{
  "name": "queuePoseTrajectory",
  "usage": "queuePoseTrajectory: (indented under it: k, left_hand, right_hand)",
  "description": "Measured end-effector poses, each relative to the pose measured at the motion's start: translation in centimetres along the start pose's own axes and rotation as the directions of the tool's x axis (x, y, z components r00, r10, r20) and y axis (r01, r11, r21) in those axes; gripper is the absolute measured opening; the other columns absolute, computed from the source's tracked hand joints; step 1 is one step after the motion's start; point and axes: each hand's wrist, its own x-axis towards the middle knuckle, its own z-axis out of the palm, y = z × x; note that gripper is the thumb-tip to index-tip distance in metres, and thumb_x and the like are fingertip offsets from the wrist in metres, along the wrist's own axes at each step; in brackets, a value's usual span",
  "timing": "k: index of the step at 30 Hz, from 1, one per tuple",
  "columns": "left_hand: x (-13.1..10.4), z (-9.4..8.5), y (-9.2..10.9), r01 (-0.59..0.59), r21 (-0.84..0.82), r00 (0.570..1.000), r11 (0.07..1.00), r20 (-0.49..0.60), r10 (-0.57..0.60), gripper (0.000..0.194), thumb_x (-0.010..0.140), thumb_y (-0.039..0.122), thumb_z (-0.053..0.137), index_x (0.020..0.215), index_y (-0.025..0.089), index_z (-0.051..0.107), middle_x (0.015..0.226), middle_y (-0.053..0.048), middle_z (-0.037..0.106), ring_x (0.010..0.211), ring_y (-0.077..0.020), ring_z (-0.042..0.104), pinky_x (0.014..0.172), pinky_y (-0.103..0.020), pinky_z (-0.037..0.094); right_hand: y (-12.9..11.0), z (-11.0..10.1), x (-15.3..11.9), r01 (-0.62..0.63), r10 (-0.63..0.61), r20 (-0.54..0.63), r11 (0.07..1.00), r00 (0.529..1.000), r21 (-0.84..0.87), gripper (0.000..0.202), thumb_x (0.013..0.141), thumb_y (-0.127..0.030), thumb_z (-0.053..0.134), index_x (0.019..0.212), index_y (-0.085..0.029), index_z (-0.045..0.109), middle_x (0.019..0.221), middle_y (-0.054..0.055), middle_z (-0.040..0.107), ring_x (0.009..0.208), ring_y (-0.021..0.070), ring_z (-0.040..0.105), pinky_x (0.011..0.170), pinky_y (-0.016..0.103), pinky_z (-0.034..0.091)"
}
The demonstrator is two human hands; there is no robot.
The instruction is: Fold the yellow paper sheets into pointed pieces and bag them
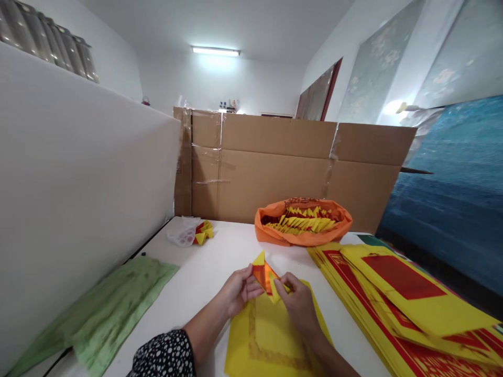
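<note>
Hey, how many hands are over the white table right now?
2. The left hand holds the left side of the folded paper piece; the right hand holds its lower right, above the yellow paper. No others are visible.

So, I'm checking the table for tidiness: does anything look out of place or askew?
Mildly: at the right, the top yellow-and-red paper sheets sit askew on the pile beneath, edges misaligned. At the left, the green cloth lies rumpled.
</note>
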Motion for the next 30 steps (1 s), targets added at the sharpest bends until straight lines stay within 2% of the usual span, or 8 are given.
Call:
queuePoseTrajectory:
  k: [3,9,12,14,19,24,27,30]
  left_hand:
    - [0.1,-0.1,-0.3,-0.061,0.04,0.997,0.997,0.048,0.059,0.034,0.087,0.043,0.065,0.097,0.011,0.067,0.091,-0.012,0.073,0.07,-0.0158,0.071,0.065,-0.022,0.055]
    - [-0.1,0.7,-0.9,-0.223,0.225,0.972,0.948,0.121,0.199,0.046,0.076,0.052,0.074,0.096,0.011,0.069,0.087,-0.011,0.074,0.073,-0.0187,0.071,0.068,-0.024,0.052]
    - [-0.1,0.7,-1.0,-0.218,0.18,0.971,0.959,0.136,0.196,0.047,0.076,0.053,0.074,0.096,0.011,0.068,0.086,-0.011,0.074,0.071,-0.0187,0.07,0.068,-0.026,0.053]
    - [0.1,0.4,-1.0,-0.161,0.108,0.98,0.981,0.133,0.146,0.044,0.078,0.052,0.072,0.095,0.011,0.067,0.089,-0.012,0.074,0.071,-0.018,0.071,0.068,-0.025,0.053]
    - [0.5,-0.5,-1.0,-0.05,-0.01,0.983,0.999,0.177,0.051,0.038,0.081,0.045,0.072,0.098,0.012,0.065,0.09,-0.013,0.074,0.073,-0.0177,0.071,0.07,-0.025,0.055]
    - [0.9,-0.2,-2.1,-0.151,0.108,0.975,0.983,0.182,0.13,0.046,0.078,0.053,0.073,0.097,0.012,0.066,0.09,-0.011,0.073,0.07,-0.0157,0.069,0.069,-0.024,0.052]
    - [1.2,-0.1,-2.9,-0.182,0.157,0.974,0.971,0.167,0.156,0.048,0.072,0.056,0.075,0.093,0.014,0.065,0.084,-0.005,0.07,0.065,-0.0124,0.064,0.069,-0.025,0.049]
    - [1.4,-0.2,-3.1,-0.221,0.145,0.967,0.964,0.163,0.197,0.049,0.071,0.058,0.075,0.093,0.015,0.064,0.078,0.0,0.065,0.062,-0.0084,0.056,0.069,-0.022,0.046]
  right_hand:
    - [0.5,0.2,-0.1,-0.024,0.023,-0.024,0.999,0.999,-0.037,0.036,0.087,-0.041,0.054,0.06,-0.023,0.038,0.055,-0.007,0.04,0.052,0.0112,0.039,0.051,0.023,0.033]
    - [-0.2,-0.4,0.5,0.153,-0.133,0.142,0.978,0.981,-0.142,0.035,0.089,-0.041,0.055,0.06,-0.022,0.048,0.069,-0.001,0.053,0.06,0.014,0.052,0.059,0.027,0.041]
    - [-0.7,-0.5,1.0,0.182,-0.158,0.166,0.973,0.973,-0.14,0.03,0.09,-0.038,0.054,0.065,-0.022,0.051,0.074,0.0,0.055,0.065,0.0149,0.054,0.062,0.028,0.043]
    - [-0.8,-0.4,1.3,0.184,-0.166,0.16,0.978,0.973,-0.102,0.023,0.09,-0.034,0.052,0.071,-0.022,0.052,0.076,0.0,0.056,0.069,0.0157,0.055,0.065,0.028,0.045]
    - [-0.8,-0.1,1.8,0.1,-0.087,0.125,0.99,0.988,-0.102,0.02,0.088,-0.03,0.049,0.069,-0.023,0.046,0.071,-0.002,0.054,0.065,0.0148,0.053,0.06,0.026,0.042]
    - [-1.1,-0.1,1.9,0.106,-0.081,0.122,0.971,0.989,-0.212,0.019,0.083,-0.025,0.054,0.066,-0.022,0.047,0.071,-0.002,0.053,0.061,0.014,0.051,0.059,0.026,0.039]
    - [-1.3,-0.1,1.8,0.128,-0.105,0.142,0.978,0.984,-0.166,0.016,0.085,-0.023,0.051,0.068,-0.022,0.053,0.08,0.0,0.056,0.068,0.0154,0.055,0.064,0.027,0.044]
    - [-1.2,-0.1,1.7,0.184,-0.173,0.184,0.982,0.968,-0.044,0.018,0.088,-0.02,0.047,0.075,-0.021,0.059,0.096,0.005,0.057,0.086,0.0184,0.058,0.079,0.031,0.048]
